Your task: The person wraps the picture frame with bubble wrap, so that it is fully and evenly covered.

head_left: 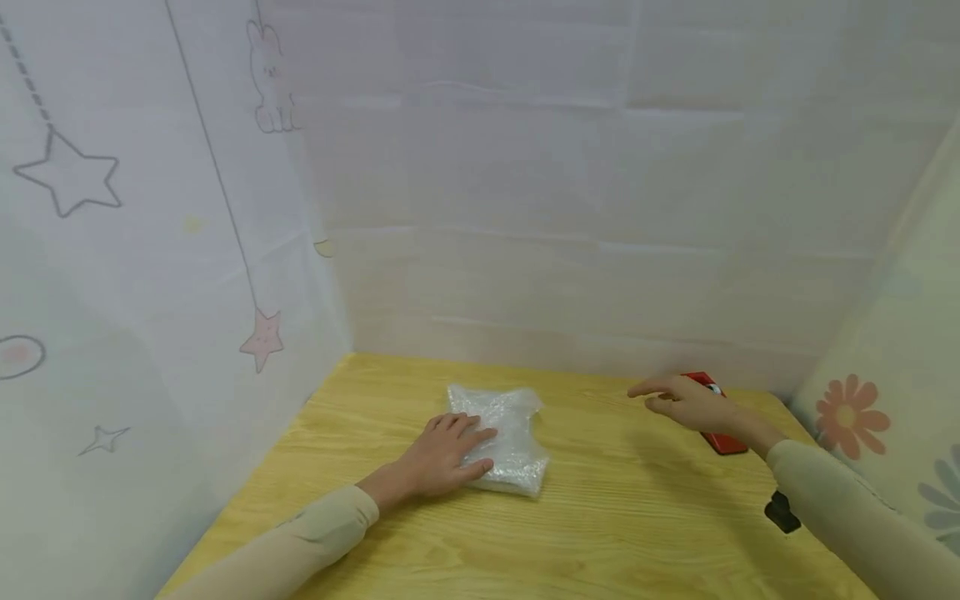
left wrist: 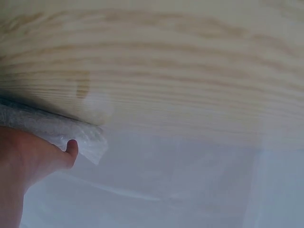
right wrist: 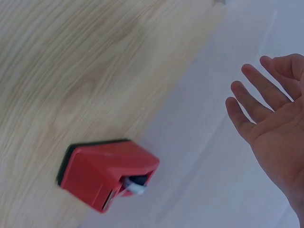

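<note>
My left hand (head_left: pixel 447 454) rests with spread fingers on a packet of clear bubble wrap (head_left: pixel 513 421), which lies on the wooden table. In the left wrist view, only the thumb side of that hand shows against the packet's edge (left wrist: pixel 90 137); the other fingers are hidden. My right hand (head_left: pixel 693 404) is held over the right part of the table with nothing in it, its fingers loosely bent. Partly behind it in the head view lies a red object with a black base (head_left: pixel 726 444). The right wrist view shows a hollow (right wrist: pixel 135 183) in its red body.
A small black object (head_left: pixel 782 511) lies beside the right sleeve. Pale sheets with printed stars and flowers hang at the left (head_left: pixel 150 275) and right; another light sheet (head_left: pixel 585 208) stands behind the table's (head_left: pixel 600 533) far edge.
</note>
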A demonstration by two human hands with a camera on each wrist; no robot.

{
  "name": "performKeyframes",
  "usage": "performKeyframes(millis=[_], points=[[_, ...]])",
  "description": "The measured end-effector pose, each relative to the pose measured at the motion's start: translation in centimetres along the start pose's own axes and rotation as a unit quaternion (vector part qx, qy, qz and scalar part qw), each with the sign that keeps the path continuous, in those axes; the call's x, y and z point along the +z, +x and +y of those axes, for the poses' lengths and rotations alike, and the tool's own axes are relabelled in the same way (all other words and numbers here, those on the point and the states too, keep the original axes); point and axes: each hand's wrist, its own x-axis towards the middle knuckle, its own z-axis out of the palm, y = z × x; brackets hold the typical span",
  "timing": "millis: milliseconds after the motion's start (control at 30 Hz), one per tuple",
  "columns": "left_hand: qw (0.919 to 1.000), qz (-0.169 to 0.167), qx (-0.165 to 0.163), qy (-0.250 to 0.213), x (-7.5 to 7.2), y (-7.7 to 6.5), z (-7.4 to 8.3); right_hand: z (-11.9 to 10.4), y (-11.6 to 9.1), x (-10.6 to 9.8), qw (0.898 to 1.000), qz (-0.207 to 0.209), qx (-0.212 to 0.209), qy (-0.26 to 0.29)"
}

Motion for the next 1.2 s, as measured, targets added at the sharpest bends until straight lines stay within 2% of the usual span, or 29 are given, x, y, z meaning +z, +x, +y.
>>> performKeyframes(millis=[100, 233, 333, 433, 800, 867, 1000, 1133, 1200], points=[[1.0, -0.008, -0.001, 0.003, -0.1, -0.1, 0.1, 0.6, -1.2, -0.5, 1.0, 0.017, 0.004, -0.017], [0.9999, -0.011, -0.005, 0.011, -0.3, 0.0, 0.3, 1.5, -2.1, -1.4, 0.998, 0.034, -0.016, -0.057], [0.9999, -0.01, -0.006, 0.008, -0.5, 0.0, 0.4, 1.9, -2.8, -2.4, 0.997, 0.038, 0.0, -0.068], [1.0, -0.009, -0.004, 0.0, -0.5, 0.1, 0.6, 2.4, -3.5, -3.4, 0.996, 0.042, 0.042, -0.07], [1.0, -0.004, 0.001, -0.008, -0.4, 0.5, 1.1, 6.6, -5.7, -5.7, 0.983, 0.101, 0.098, -0.12], [1.0, -0.004, 0.0, -0.007, -0.4, 0.6, 1.1, 7.4, -6.1, -5.9, 0.982, 0.1, 0.112, -0.113], [0.9999, -0.008, 0.0, -0.008, -0.2, 0.6, 1.1, 8.6, -7.0, -6.1, 0.98, 0.08, 0.175, -0.057], [0.9998, -0.016, -0.002, -0.008, -0.1, 0.6, 1.1, 9.8, -7.6, -6.0, 0.969, 0.068, 0.236, -0.016], [0.9999, -0.015, -0.001, -0.006, 0.0, 0.6, 1.1, 10.3, -7.7, -6.0, 0.965, 0.058, 0.255, -0.017]])
